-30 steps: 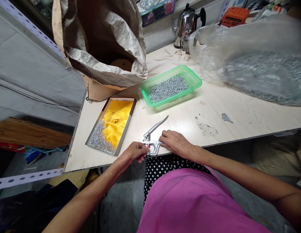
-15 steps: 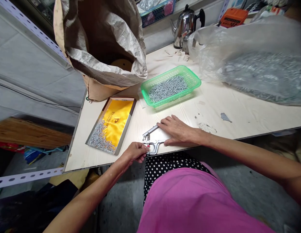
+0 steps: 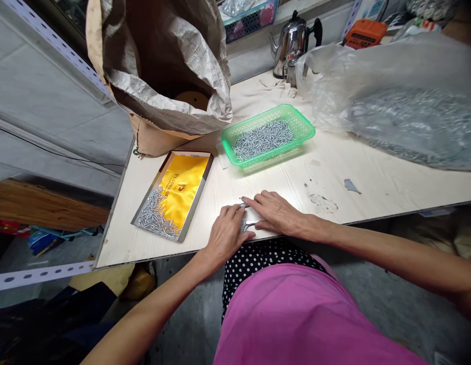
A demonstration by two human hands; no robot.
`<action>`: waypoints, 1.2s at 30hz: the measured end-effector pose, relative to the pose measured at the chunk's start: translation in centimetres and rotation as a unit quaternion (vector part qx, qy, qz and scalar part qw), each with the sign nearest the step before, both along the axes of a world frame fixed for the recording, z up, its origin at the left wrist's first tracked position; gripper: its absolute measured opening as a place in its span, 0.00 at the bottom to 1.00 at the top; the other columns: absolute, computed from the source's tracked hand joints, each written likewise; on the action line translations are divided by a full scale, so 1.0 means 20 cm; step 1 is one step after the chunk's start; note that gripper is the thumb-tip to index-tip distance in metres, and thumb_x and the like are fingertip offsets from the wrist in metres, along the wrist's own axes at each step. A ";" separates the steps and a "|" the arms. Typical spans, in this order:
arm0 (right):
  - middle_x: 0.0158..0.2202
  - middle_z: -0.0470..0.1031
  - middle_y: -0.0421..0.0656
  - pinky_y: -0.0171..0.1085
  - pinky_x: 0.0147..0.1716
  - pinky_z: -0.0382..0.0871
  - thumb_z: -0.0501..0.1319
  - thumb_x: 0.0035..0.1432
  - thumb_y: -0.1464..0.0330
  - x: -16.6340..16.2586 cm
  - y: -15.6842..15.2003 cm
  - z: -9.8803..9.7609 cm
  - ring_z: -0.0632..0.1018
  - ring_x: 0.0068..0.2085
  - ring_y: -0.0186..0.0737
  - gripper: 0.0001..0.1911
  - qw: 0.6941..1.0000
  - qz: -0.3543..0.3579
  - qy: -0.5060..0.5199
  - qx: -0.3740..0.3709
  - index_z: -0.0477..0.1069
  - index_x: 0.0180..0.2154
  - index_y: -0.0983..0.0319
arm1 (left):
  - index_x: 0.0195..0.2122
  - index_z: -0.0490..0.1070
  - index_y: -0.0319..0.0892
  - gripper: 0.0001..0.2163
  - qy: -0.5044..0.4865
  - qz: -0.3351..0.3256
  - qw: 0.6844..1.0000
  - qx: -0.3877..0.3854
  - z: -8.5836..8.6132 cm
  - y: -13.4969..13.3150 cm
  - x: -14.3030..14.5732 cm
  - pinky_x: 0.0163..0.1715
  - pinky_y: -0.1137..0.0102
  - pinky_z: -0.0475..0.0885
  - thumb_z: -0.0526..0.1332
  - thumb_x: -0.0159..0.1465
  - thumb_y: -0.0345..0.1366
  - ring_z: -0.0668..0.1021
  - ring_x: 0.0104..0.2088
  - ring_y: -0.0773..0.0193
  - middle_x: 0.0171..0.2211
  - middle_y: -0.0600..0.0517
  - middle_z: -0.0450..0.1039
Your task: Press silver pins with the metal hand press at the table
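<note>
A small silver metal hand tool with two handles (image 3: pixel 249 223) lies at the table's front edge, mostly covered by my hands. My left hand (image 3: pixel 228 232) closes over its left end, fingers on the far side and thumb on the near side. From the right, my right hand (image 3: pixel 277 215) grips the handles, with the index finger along the upper one and the thumb by the lower one. Left of them is a shallow box (image 3: pixel 197 200) with a yellow lining and a heap of small silver metal pins (image 3: pixel 155 218).
Behind my hands sits a green plastic basket (image 3: pixel 269 158) of similar pins. A large open paper sack (image 3: pixel 159 114) stands at the back left, a clear plastic bag (image 3: pixel 406 126) of metal pieces at the right. A steel kettle (image 3: pixel 292 43) is at the back.
My left hand has gone from pinching near a small red part at the tool's left end to covering that end. The handles, spread apart before, now look closer together under my right hand.
</note>
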State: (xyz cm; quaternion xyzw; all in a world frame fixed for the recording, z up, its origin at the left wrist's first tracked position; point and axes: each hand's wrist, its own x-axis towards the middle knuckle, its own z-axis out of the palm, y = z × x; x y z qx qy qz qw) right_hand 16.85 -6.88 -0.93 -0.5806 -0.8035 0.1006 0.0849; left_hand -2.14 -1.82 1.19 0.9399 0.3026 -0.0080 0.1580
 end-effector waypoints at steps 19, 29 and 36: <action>0.44 0.72 0.51 0.42 0.40 0.60 0.64 0.60 0.65 0.09 0.07 0.03 0.70 0.45 0.50 0.13 0.997 -0.032 -0.067 -0.028 0.72 0.44 0.66 | 0.45 0.69 0.40 0.17 0.055 -0.023 0.998 0.025 -0.08 0.19 0.18 0.42 0.62 0.68 0.64 0.61 0.46 0.70 0.44 0.55 0.43 0.47 0.69; 0.38 0.74 0.49 0.40 0.38 0.59 0.59 0.64 0.70 0.10 0.15 0.01 0.70 0.40 0.45 0.06 0.997 0.011 -0.047 -0.053 0.73 0.37 0.66 | 0.40 0.71 0.41 0.10 0.072 0.007 0.997 0.026 -0.07 0.21 0.21 0.42 0.63 0.69 0.61 0.65 0.42 0.70 0.45 0.55 0.41 0.48 0.71; 0.49 0.71 0.54 0.42 0.42 0.62 0.61 0.62 0.58 0.23 0.19 -0.04 0.69 0.46 0.51 0.27 1.000 0.027 -0.011 -0.009 0.65 0.55 0.68 | 0.59 0.60 0.36 0.23 -0.024 0.044 0.997 0.066 -0.15 0.03 0.14 0.58 0.53 0.63 0.61 0.65 0.38 0.64 0.61 0.47 0.60 0.38 0.63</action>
